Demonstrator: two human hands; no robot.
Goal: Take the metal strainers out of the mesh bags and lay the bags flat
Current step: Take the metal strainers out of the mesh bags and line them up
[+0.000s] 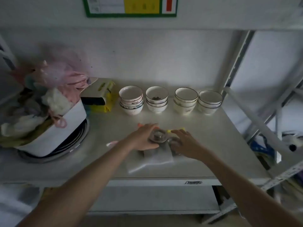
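A round metal strainer (158, 136) sits in the grip of my left hand (144, 139), just above the white shelf (213, 136). My right hand (185, 144) rests to its right, fingers curled over a second metal strainer (174, 141) that is mostly hidden under the hand. A pale mesh bag (152, 159) lies below both hands on the shelf, rumpled at its upper end. A yellow strip (176, 129) and an orange one (140, 125) peek out behind my fingers; whether they belong to bags is unclear.
Several stacks of white bowls (156, 99) line the back of the shelf. A white container (54, 128) stuffed with pink and pale bags stands at left. A yellow-and-black box (100, 97) lies behind it. Metal shelf posts (237, 63) rise at right.
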